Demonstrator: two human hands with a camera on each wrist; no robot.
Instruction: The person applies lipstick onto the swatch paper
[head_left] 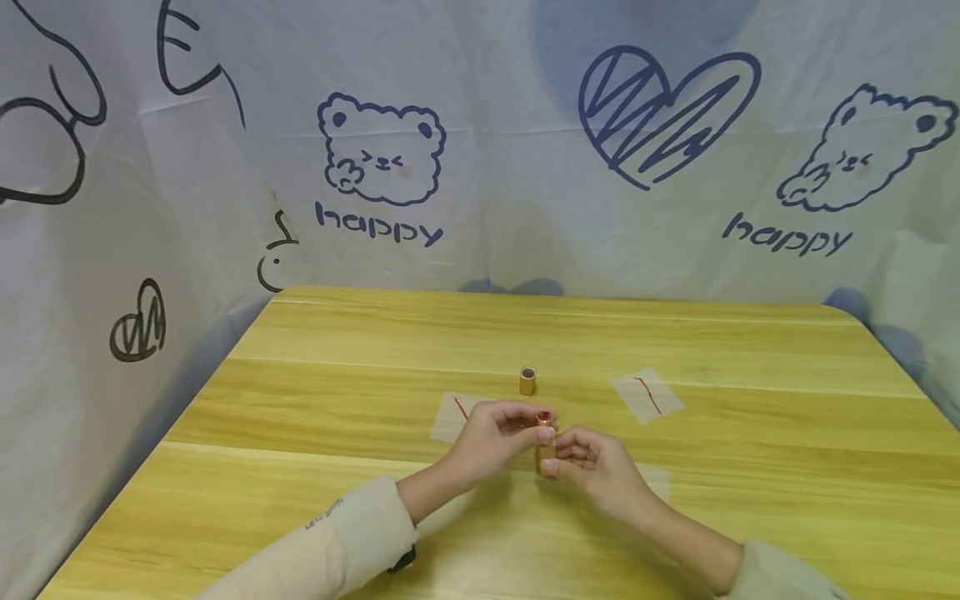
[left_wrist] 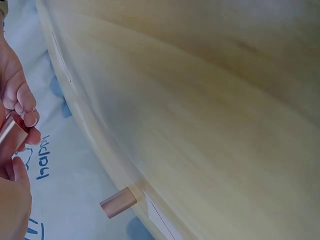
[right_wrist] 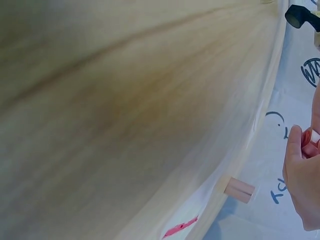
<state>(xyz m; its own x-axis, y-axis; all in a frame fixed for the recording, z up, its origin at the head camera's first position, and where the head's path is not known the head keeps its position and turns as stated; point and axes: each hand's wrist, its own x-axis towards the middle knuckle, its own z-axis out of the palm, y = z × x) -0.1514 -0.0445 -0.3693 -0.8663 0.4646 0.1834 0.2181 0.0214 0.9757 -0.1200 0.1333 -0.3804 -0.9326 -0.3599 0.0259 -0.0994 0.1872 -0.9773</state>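
A gold lipstick (head_left: 546,454) stands upright between my two hands, and its red tip shows at the top in the head view. My left hand (head_left: 486,437) pinches the upper part of the tube between thumb and fingers. Lower down, my right hand (head_left: 609,477) grips the tube near its base, thumb in front. In the left wrist view the lipstick (left_wrist: 12,137) appears at the left edge with fingers around it. The gold lipstick cap (head_left: 528,381) stands apart on the table just beyond the hands, its hollow end up.
On the wooden table (head_left: 337,375) lie pale squares: one with a red line (head_left: 648,396) at the back right, another (head_left: 447,417) partly behind the left hand. A third pale square (head_left: 657,482) is partly hidden by the right hand. A printed cloth (head_left: 487,167) hangs behind.
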